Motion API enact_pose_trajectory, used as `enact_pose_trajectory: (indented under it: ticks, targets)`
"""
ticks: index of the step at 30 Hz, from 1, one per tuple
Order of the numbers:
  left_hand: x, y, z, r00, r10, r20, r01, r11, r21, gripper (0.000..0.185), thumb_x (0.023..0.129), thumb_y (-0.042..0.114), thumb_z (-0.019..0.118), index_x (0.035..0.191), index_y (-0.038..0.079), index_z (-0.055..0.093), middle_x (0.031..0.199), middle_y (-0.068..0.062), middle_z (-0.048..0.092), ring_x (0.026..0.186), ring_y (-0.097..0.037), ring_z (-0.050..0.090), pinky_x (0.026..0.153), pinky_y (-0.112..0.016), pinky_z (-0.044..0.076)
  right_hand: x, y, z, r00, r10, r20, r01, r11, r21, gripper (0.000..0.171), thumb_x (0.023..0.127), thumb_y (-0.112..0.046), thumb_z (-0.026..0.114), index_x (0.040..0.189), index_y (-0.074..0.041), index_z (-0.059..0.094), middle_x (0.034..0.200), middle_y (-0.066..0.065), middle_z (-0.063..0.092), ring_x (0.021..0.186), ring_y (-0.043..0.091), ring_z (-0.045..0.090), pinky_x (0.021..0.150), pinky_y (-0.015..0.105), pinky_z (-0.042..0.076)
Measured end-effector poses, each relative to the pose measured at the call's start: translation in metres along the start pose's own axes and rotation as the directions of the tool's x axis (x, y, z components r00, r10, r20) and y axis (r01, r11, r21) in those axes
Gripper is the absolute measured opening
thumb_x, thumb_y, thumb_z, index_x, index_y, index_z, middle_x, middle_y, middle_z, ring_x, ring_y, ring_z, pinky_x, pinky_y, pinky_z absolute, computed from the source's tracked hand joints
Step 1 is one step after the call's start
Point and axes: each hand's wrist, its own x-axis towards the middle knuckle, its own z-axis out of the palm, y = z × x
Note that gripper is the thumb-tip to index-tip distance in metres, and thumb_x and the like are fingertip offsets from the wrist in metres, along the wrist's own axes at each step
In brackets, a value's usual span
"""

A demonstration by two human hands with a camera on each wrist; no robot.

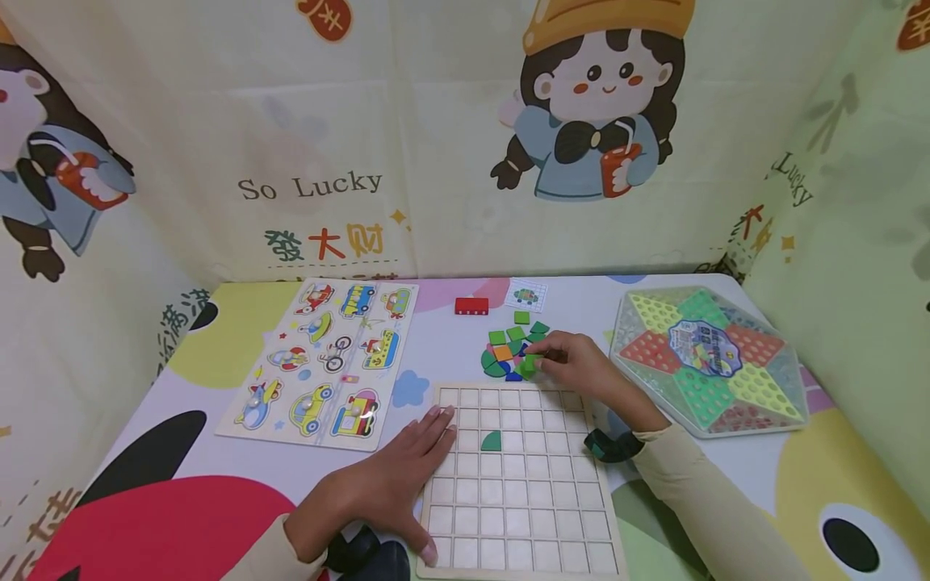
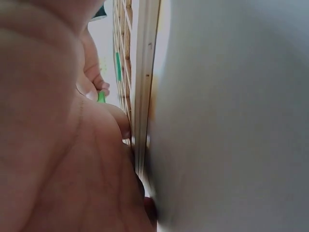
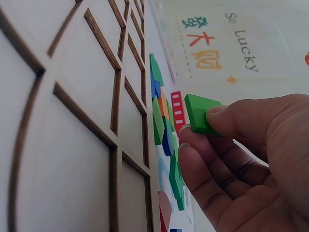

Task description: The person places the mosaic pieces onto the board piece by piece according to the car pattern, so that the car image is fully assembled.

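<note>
Small green square wooden tile (image 3: 200, 114) is pinched between thumb and fingers (image 3: 227, 116) of the right hand (image 1: 577, 367), held just above the pile of loose coloured tiles (image 1: 512, 349) (green, orange, blue) on the desk (image 1: 450, 343), just beyond the far edge of the wooden grid board (image 1: 519, 484). In the right wrist view the tile sits at the fingertips, tilted, clear of the board. Board is a pale frame of square cells; one dark green quarter-round piece (image 1: 492, 440) already sits in a cell left of centre, rest of the visible cells bare. Left hand (image 1: 392, 484) lies flat, fingers straight, across the board's left edge, thumb along the near-left rim; holds nothing. Left wrist view is mostly palm and board edge, blurred. Around: red rectangular block (image 1: 471, 305) and a small printed pattern card (image 1: 526, 295) lie beyond the pile, with a lone green tile (image 1: 521, 317) between them and the pile. Vehicle peg puzzle board (image 1: 323, 359) lies left of the grid, near the left hand but apart. Hexagonal Chinese checkers board in clear plastic (image 1: 708, 359) sits right of the right hand, near the wrist, not touching. Between pinched tile and grid cells nothing stands but the board's far rim. Cartoon-print cloth (image 1: 320, 190) walls the desk on three sides.
</note>
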Motion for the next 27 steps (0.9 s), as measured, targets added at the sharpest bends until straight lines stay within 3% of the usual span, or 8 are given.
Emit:
enact_pose_trajectory:
  ticks: [12,21,27]
  targets:
    - [-0.001,-0.001,0.002,1.0,0.008,-0.015,-0.008,1.0,0.024,0.13,0.061,0.073,0.074,0.157,0.009,0.013,0.163,-0.005,-0.004,0.147,-0.024,-0.009,0.116,-0.049,0.006,-0.003,-0.003,0.001,0.999,0.024,0.035,-0.025,1.0,0.015,0.02,0.09,-0.003,0.066,0.108,-0.008,0.073,0.094,0.002,0.064,0.078,0.02,0.056,0.067,0.028,0.051]
    - [0.0,0.001,0.003,1.0,-0.012,-0.003,0.012,1.0,0.016,0.132,0.06,0.075,0.074,0.157,0.01,0.011,0.163,-0.005,-0.005,0.147,-0.023,-0.011,0.116,-0.05,0.005,-0.01,-0.009,0.004,0.99,-0.06,0.124,0.04,0.986,0.159,0.021,0.089,0.001,0.067,0.108,-0.004,0.073,0.1,0.004,0.068,0.078,0.019,0.06,0.067,0.025,0.052]
    - [0.001,0.0,0.002,1.0,-0.019,0.01,0.019,1.0,-0.009,0.131,0.06,0.073,0.075,0.157,0.011,0.011,0.163,-0.004,-0.005,0.147,-0.022,-0.011,0.116,-0.051,0.005,-0.016,-0.011,0.01,0.976,-0.083,0.2,0.055,0.988,0.142,0.02,0.088,0.003,0.067,0.106,-0.004,0.072,0.099,0.003,0.068,0.077,0.016,0.058,0.067,0.024,0.052]
